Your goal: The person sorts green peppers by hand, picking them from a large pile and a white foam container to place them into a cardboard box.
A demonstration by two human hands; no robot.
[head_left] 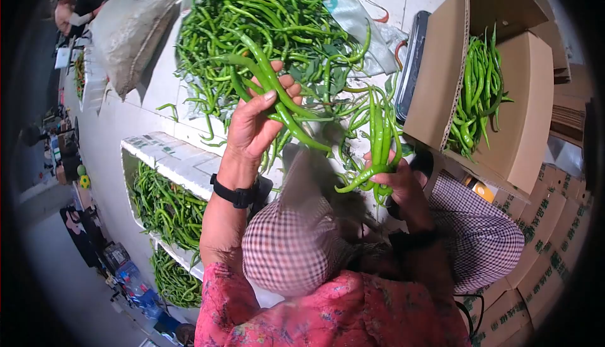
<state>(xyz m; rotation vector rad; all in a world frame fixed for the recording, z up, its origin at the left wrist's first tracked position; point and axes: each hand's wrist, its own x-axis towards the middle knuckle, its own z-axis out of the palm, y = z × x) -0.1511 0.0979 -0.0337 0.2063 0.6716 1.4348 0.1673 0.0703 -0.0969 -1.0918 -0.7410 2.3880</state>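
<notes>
Several long green peppers are in my left hand, the thumb pressed across them and the fingers curled behind. Lower and to the right, my right hand holds a bunch of green peppers with their thin stems pointing up and one pepper lying across the bunch. Beyond my hands a large heap of green peppers lies on a pale sack, with loose peppers and leaves along its near edge. An open cardboard box at the right has green peppers inside.
White foam boxes with green peppers stand at the left. A full woven sack lies at the upper left. A black tray-like object leans beside the cardboard box. Flattened printed cartons lie at the lower right. Another person is far left.
</notes>
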